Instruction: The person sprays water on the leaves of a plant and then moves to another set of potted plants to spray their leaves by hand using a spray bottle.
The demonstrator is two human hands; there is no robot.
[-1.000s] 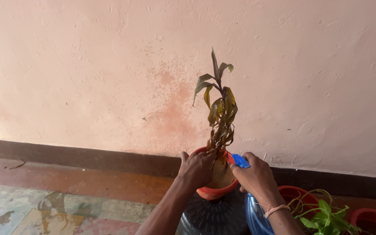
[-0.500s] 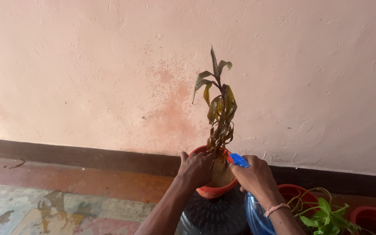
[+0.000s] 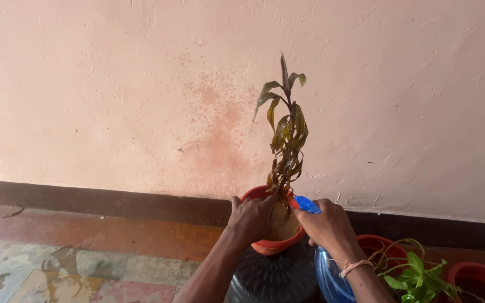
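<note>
My left hand (image 3: 249,219) grips the near rim of an orange-red pot (image 3: 273,244) that sits on a dark upturned ribbed pot (image 3: 276,278). A tall plant with drooping yellow-brown leaves (image 3: 286,137) rises from the orange-red pot against the wall. My right hand (image 3: 326,227) is closed on a clear blue spray bottle (image 3: 329,278); its blue nozzle (image 3: 307,204) points at the base of the plant. A thin thread band circles my right wrist.
A pink plastered wall (image 3: 113,95) with a dark skirting band (image 3: 102,203) stands close behind. At the lower right, two more orange-red pots (image 3: 378,246) (image 3: 481,280) flank a green-leaved plant (image 3: 419,278). The floor (image 3: 57,264) at the left is stained and patchy.
The view has shifted slightly, so the plant and pot sit a little higher and to the right in the frame. Both hands keep their grips.
</note>
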